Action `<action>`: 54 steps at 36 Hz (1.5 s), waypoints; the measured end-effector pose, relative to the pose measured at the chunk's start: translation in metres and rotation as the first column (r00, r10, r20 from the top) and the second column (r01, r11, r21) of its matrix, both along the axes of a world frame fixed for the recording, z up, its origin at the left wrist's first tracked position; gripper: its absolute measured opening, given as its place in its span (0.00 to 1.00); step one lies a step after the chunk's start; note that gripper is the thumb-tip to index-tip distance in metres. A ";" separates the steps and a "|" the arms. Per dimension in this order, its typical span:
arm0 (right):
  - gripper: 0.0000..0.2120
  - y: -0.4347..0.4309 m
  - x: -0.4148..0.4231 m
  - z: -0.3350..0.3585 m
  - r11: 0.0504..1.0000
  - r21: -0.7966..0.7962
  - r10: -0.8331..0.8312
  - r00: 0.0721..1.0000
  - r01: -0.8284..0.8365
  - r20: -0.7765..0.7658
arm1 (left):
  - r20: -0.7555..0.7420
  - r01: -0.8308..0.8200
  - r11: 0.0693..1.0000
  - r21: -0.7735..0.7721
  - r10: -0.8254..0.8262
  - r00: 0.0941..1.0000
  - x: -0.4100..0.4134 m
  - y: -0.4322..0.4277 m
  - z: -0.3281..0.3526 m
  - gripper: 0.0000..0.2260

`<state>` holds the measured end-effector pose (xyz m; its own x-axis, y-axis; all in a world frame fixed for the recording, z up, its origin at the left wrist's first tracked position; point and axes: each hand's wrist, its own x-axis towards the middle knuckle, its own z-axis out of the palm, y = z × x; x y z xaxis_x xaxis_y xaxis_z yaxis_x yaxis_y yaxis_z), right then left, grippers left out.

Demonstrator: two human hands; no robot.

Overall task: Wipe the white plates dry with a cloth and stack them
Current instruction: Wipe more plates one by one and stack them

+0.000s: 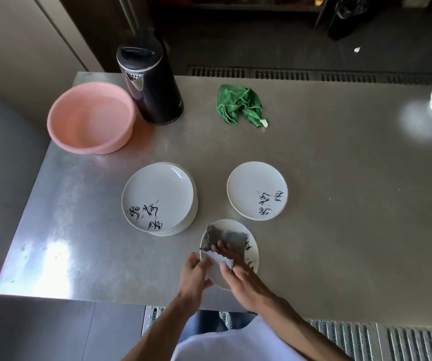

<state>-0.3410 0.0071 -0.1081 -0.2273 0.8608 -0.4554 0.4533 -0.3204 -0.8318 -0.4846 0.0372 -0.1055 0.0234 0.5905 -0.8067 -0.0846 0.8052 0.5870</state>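
Wiping one white plate [251, 250] at 6 o'clock on the table [340, 204], close to the near edge, prob. for working right under the eyes. Pinching its rim at approx. 8 o'clock w/ left grip [195, 272], fingers curled round the edge, seemingly for steadying it vs. the rubbing; not managing to tell whether lifted or lying flat. Pressing grey cloth [229, 237] onto the plate face w/ right grip [238, 276], fingers stretched out, not closing round anything, a fold of cloth lying over the knuckles; prob. spreading pressure for covering more surface per stroke. Having tall pile [157, 196] standing at 10 o'clock from the plate and short pile [256, 190] at 1 o'clock, both near, prob. one feeding and one receiving; guessing short pile = dried ones, though not showing for sure. Leaving green cloth [238, 104] crumpled at 12 o'clock, pink basin [91, 118] and black kettle [149, 84] touching at 11 o'clock, all well apart from the wiping.
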 end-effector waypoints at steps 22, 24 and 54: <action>0.24 0.007 -0.004 -0.027 0.953 0.124 0.203 0.886 -0.276 0.417 | 0.089 0.177 0.984 0.019 -0.178 0.980 0.002 -0.009 0.002 0.14; 0.24 0.005 0.003 -0.030 0.955 0.109 0.204 0.880 -0.275 0.428 | 0.080 0.133 0.991 -0.002 -0.133 0.988 0.003 -0.011 0.001 0.13; 0.27 0.008 0.007 -0.026 0.988 0.119 0.007 0.810 -0.095 0.587 | 0.097 0.109 0.994 -0.015 -0.107 0.989 -0.008 -0.015 -0.001 0.23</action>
